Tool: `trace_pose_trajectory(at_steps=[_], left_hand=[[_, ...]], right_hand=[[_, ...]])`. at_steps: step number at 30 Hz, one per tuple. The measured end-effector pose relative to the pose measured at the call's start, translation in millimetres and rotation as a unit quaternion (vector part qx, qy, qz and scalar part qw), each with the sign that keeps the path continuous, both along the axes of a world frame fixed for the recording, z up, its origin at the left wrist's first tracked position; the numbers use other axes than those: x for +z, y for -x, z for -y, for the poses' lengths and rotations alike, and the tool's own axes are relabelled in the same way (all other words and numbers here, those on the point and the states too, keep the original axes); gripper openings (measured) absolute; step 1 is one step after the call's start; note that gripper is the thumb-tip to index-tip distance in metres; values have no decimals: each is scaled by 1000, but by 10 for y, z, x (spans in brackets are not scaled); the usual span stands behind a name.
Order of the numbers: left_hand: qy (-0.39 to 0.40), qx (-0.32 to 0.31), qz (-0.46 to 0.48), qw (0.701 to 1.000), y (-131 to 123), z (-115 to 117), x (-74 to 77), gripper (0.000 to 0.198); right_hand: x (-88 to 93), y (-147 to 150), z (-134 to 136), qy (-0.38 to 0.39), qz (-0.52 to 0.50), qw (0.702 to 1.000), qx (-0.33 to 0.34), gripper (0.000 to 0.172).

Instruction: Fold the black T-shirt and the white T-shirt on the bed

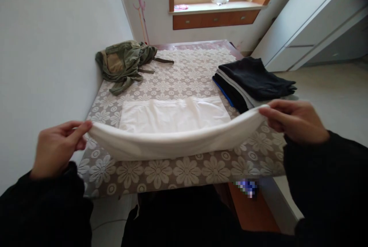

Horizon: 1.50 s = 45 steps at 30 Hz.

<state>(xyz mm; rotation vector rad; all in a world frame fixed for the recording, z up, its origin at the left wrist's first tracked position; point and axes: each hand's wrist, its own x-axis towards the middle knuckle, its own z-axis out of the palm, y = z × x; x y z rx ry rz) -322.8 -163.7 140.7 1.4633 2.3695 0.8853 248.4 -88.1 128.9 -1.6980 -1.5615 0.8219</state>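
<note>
A white garment (172,124) lies partly flat on the table, its near edge lifted off the surface in a sagging fold. My left hand (59,147) pinches the left end of that raised edge. My right hand (293,120) pinches the right end, close to the stack of clothes. The far part of the white garment rests on the flower-patterned tablecloth (184,74). Both of my sleeves are black.
A stack of folded dark clothes (253,80) sits at the table's right edge. A crumpled olive-green garment (125,63) lies at the far left by the wall. Beyond the table are a window sill with drawers (215,17) and white cabinets (316,21) to the right.
</note>
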Motion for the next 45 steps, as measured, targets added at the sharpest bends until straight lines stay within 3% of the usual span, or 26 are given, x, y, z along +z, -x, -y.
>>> trace_pose_trajectory(at_steps=[2, 4, 6, 8, 11, 14, 16, 18, 22, 25, 31, 38, 45], left_hand=[[11, -6, 23, 1000, -25, -513, 22, 59], [34, -31, 39, 998, -70, -944, 4, 60], [39, -50, 74, 995, -126, -1230, -68, 61], [20, -59, 100, 993, -193, -1344, -191, 64], [-8, -133, 72, 988, -331, -1240, -424, 57], [-13, -298, -7, 954, -553, -1004, -641, 47], [2, -377, -69, 924, -772, -900, -753, 49], [34, -410, -130, 902, -1040, -887, -848, 53], [59, -411, -214, 884, -1565, -1077, -1043, 62], [47, -396, -234, 886, -1760, -1226, -1191, 65], [50, -361, -258, 895, -1689, -1232, -1357, 68], [19, -359, -235, 903, -1680, -1217, -1399, 66], [45, -359, -243, 900, -1685, -1224, -1356, 66]], right_hand=[[12, 248, -453, -93, 147, 984, -20, 36], [-28, 429, -802, -102, 265, 958, -32, 27], [-102, 561, -992, -82, 316, 944, -52, 22], [-210, 665, -1005, -103, 319, 940, -63, 38], [-439, 813, -787, -171, 287, 942, 43, 59], [-697, 996, -533, -182, 273, 919, 220, 53], [-835, 1160, -455, -165, 291, 902, 274, 52], [-931, 1373, -461, -146, 317, 891, 292, 55], [-1059, 1877, -598, -132, 350, 877, 300, 61], [-1179, 2128, -681, -127, 369, 878, 278, 67], [-1373, 2124, -704, -139, 369, 881, 261, 69], [-1358, 2114, -694, -141, 369, 880, 263, 69], [-1344, 2106, -693, -141, 374, 878, 265, 69]])
